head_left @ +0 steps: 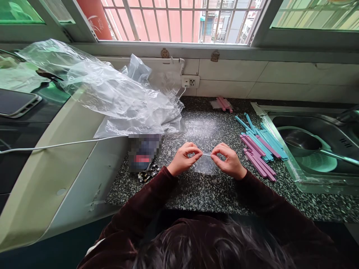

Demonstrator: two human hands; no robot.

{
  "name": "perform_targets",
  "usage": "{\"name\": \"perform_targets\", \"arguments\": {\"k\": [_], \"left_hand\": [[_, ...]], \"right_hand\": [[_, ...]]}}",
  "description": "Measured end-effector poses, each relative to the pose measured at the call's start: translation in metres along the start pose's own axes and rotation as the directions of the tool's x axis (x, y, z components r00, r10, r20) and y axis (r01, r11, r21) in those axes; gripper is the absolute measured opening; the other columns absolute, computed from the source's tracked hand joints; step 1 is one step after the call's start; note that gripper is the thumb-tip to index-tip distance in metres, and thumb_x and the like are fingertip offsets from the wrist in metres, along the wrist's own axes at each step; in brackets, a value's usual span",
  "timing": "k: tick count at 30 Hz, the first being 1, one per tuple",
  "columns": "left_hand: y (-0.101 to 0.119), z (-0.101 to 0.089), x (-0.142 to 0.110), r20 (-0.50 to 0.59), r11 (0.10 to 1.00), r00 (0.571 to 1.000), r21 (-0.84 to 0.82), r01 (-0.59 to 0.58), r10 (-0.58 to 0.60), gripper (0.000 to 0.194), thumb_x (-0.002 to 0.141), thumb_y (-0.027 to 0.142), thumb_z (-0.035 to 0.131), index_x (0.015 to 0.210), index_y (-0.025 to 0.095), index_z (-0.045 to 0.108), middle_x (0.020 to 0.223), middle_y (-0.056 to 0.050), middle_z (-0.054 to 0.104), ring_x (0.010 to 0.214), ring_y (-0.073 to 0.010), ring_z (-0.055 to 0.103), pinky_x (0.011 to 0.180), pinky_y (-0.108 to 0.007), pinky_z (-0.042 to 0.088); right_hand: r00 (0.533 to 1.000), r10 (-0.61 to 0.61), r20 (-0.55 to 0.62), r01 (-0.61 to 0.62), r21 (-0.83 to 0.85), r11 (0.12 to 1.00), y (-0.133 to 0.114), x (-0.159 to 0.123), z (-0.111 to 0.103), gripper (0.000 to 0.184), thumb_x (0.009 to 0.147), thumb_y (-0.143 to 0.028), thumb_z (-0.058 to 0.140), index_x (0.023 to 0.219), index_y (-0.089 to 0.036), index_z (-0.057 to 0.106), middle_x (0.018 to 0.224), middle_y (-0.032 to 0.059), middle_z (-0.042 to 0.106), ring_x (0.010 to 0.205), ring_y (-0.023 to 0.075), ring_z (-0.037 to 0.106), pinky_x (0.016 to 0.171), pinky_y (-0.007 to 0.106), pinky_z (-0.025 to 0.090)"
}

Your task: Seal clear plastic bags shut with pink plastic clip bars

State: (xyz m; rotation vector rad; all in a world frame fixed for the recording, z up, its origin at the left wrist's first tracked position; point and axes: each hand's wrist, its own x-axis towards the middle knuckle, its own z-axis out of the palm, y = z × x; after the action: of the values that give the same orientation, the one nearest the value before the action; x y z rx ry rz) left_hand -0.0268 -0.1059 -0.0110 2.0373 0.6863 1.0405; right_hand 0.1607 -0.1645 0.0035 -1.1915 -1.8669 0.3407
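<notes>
Between my hands hangs a small clear plastic bag (205,166), low over the speckled countertop (193,194). My left hand (185,158) pinches one top corner between thumb and forefinger. At the opposite corner, my right hand (226,160) holds the same edge in a like pinch, so the top is stretched between them. Right of my right hand lies a loose pile of pink strips (259,164) and blue strips (269,140), flat and narrow. Farther back, a few pink strips (224,104) rest on or in a clear bag.
Large crumpled plastic bags (120,97) spread over the left back, beside a white cable (61,145). A blurred-out dark object (144,151) lies left of my left hand. On the right is a metal sink (297,183) with a pan (298,140). A wall socket (190,82) sits behind.
</notes>
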Motion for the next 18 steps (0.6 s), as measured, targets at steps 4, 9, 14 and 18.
{"name": "perform_targets", "arguments": {"k": [4, 9, 14, 18], "left_hand": [[-0.0012, 0.0016, -0.0008, 0.006, 1.0, 1.0, 0.0, -0.016, 0.016, 0.015, 0.08, 0.027, 0.06, 0.073, 0.017, 0.067, 0.071, -0.003, 0.059, 0.072, -0.014, 0.053, 0.068, -0.028, 0.044], [-0.0027, 0.0035, -0.0018, -0.002, 0.998, 0.998, 0.015, -0.063, 0.063, 0.013, 0.08, 0.026, 0.06, 0.074, 0.017, 0.068, 0.07, -0.003, 0.058, 0.07, -0.013, 0.052, 0.067, -0.027, 0.044], [-0.0036, 0.0043, -0.002, -0.016, 0.995, 0.994, 0.012, -0.104, 0.104, 0.011, 0.079, 0.025, 0.062, 0.075, 0.017, 0.068, 0.069, -0.002, 0.056, 0.069, -0.0124, 0.052, 0.065, -0.026, 0.044], [-0.0031, 0.0044, -0.0019, -0.014, 0.993, 0.993, 0.026, -0.114, 0.115, 0.01, 0.079, 0.023, 0.061, 0.074, 0.017, 0.068, 0.07, -0.002, 0.056, 0.069, -0.0123, 0.052, 0.064, -0.026, 0.044]], "right_hand": [[1.0, -0.012, 0.008, 0.012, -0.01, 1.0, 0.0002, -0.0004, 0.0008, 0.007, 0.077, -0.019, 0.06, 0.071, -0.021, 0.056, 0.068, 0.0016, 0.059, 0.071, 0.016, 0.053, 0.066, 0.032, 0.045], [0.999, -0.042, 0.017, 0.042, -0.014, 0.999, -0.0001, -0.0006, 0.0028, 0.009, 0.078, -0.016, 0.058, 0.07, -0.021, 0.055, 0.067, 0.0013, 0.06, 0.069, 0.0154, 0.052, 0.065, 0.031, 0.044], [0.998, -0.062, 0.015, 0.063, -0.025, 0.998, -0.0008, 0.0, 0.0029, 0.011, 0.079, -0.015, 0.056, 0.069, -0.02, 0.054, 0.066, 0.0012, 0.059, 0.068, 0.0152, 0.051, 0.064, 0.031, 0.044], [0.997, -0.071, 0.009, 0.071, -0.031, 0.997, -0.0011, 0.0003, 0.0028, 0.011, 0.078, -0.015, 0.056, 0.069, -0.021, 0.053, 0.065, 0.0011, 0.058, 0.068, 0.0154, 0.051, 0.064, 0.031, 0.044]]}}
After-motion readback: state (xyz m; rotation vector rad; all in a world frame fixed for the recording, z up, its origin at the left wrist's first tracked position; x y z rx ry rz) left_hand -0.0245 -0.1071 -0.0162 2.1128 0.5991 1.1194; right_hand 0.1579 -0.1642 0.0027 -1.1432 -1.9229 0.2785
